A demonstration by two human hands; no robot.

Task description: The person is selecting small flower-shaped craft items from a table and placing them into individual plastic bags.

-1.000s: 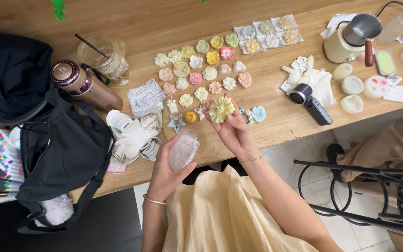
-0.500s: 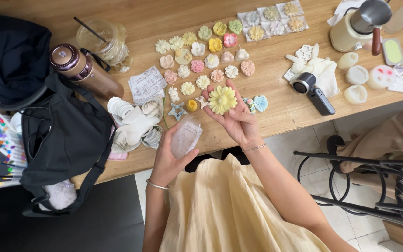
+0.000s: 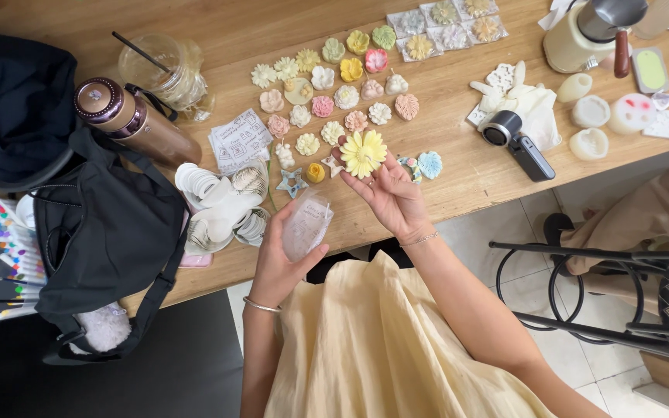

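Since a second ago, little has shifted: the right hand (image 3: pixel 391 193) has lifted the yellow flower (image 3: pixel 363 152) slightly toward the far edge of the surface (image 3: pixel 458 166), and the left hand (image 3: pixel 280 259) has kept the clear pouch (image 3: pixel 307 224) at the near edge, tilted open-end up. Across the wooden surface everything else lies as it did. At its left end sits the black bag (image 3: pixel 106 232), with a bronze flask (image 3: pixel 133 120) and a glass jar (image 3: pixel 168 73) beyond it toward the far edge. A spread of small pastel flower pieces (image 3: pixel 327 101) fills the middle, some already in clear sleeves (image 3: pixel 443 23) near the far edge. Toward the right end lie white moulds (image 3: pixel 524 97) and a small black camera (image 3: pixel 516 143). As for the grip, the right fingertips pinch the yellow flower from below, palm up, over the middle of the surface; the left fingers wrap the pouch. Flower and pouch remain apart, so the work looks unchanged: the flower is not yet inside.
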